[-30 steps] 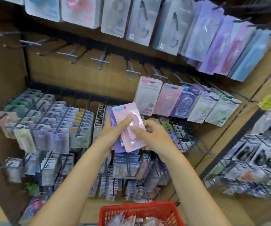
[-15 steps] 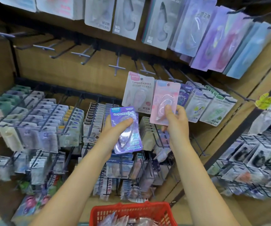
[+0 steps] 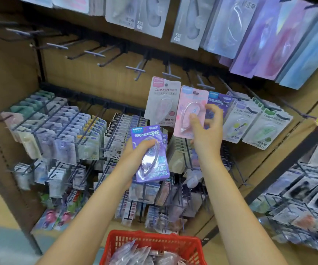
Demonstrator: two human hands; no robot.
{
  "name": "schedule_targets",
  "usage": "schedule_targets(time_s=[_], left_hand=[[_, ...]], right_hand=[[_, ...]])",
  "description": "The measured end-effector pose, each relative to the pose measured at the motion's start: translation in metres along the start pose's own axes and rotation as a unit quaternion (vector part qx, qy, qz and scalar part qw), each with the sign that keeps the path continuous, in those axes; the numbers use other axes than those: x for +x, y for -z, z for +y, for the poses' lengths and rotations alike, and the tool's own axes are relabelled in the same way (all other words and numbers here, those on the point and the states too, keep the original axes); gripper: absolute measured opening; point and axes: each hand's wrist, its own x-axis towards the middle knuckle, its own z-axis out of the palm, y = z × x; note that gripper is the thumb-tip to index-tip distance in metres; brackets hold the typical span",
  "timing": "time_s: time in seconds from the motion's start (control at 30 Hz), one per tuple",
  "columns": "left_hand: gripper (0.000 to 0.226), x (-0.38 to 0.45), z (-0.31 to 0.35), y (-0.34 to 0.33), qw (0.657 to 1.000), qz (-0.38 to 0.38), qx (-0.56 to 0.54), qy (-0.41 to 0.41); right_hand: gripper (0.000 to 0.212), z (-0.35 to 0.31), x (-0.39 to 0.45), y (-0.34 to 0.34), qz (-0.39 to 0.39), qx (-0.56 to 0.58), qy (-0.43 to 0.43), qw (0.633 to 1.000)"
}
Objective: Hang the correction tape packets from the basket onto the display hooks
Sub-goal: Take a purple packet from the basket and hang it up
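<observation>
Up on the middle row of display hooks (image 3: pixel 202 84), the right hand (image 3: pixel 205 129) is pinching a pink correction tape packet (image 3: pixel 189 111) by its lower part, thumb on the blister front, with the packet's top hole right about where a hook tip should be. Can't honestly tell if it's threaded on or just held against it. The left hand (image 3: pixel 137 150) is lower down, gripping a purple packet (image 3: pixel 149 153) with the thumb across the clear bubble. More packets wait in the red basket (image 3: pixel 152 243) at the bottom.

What could go wrong: that hole is tiny and the hook tip is hidden behind the card, so if the fingers let go too soon the pink one probably drops down into the crowded lower racks. It also sits tight between a white packet (image 3: pixel 161 100) and a purple-blue one (image 3: pixel 218 101), so nudging sideways could knock a neighbour off its peg. And the purple one is held kind of loosely by one side, easy to fumble while attention's on the other.
</observation>
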Motion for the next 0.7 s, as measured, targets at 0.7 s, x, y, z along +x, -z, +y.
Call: schedule_targets(time_s=[0.7], left_hand=[[0.039, -0.025, 0.012, -0.101, 0.988, -0.040, 0.059, -0.134]], right_hand=[[0.014, -0.008, -0.040, 0.087, -0.175, 0.064, -0.095, 0.978]])
